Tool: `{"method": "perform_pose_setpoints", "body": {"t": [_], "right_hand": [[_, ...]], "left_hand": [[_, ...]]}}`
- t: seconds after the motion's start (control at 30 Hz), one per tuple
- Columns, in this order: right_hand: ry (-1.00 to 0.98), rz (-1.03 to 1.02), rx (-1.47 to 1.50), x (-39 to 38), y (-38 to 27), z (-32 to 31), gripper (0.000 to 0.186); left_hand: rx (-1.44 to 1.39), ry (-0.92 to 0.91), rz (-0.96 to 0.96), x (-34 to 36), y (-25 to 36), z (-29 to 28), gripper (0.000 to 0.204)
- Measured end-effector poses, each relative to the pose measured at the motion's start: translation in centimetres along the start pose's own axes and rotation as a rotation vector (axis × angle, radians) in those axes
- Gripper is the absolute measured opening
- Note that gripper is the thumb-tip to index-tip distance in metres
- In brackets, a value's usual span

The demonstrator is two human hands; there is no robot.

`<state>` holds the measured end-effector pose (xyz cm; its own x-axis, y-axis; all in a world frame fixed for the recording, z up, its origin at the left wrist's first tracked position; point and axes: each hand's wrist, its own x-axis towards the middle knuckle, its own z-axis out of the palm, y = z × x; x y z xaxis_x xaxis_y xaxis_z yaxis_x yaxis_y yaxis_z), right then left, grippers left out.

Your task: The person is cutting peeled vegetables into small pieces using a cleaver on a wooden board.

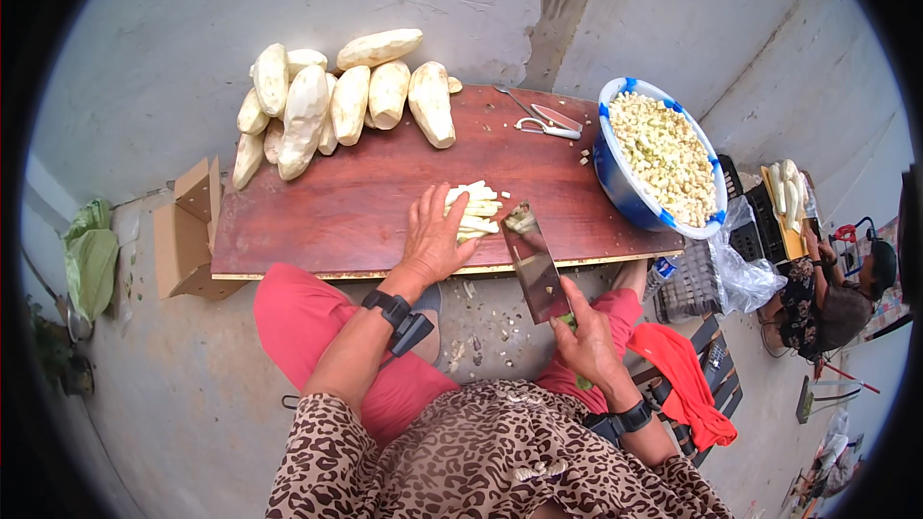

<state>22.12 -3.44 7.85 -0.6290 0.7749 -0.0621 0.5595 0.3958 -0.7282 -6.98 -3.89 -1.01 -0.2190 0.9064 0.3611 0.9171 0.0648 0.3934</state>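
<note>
On the reddish-brown wooden table, a small pile of pale cut root strips [477,210] lies by the front edge. My left hand [433,231] rests against the left side of the pile, its fingers stretched and apart. Just right of the strips, my right hand [586,338] grips a cleaver [536,264] by its green handle, the blade pointing up and away from me. Some chopped bits cling near the blade's tip. Several large peeled roots [351,104] are heaped at the table's far left.
A blue-and-white basin [606,168] full of diced pieces stands at the table's right end. Near it lie a white-handled peeler [548,128] and a knife [558,117]. A cardboard box [183,242] stands left of the table. Another person [835,300] works at far right beside peeled roots.
</note>
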Motion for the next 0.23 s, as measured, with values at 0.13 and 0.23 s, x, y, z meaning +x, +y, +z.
{"method": "perform_pose_setpoints", "body": {"t": [0.13, 0.23], "right_hand": [[-0.001, 0.002, 0.004, 0.5, -0.4, 0.0, 0.068], [-0.057, 0.140, 0.004, 1.3, -1.1, 0.0, 0.068]], "left_hand": [[-0.012, -0.074, 0.019, 0.0, 0.3, -1.0, 0.081], [0.002, -0.122, 0.010, 0.0, 0.2, -1.8, 0.085]]}}
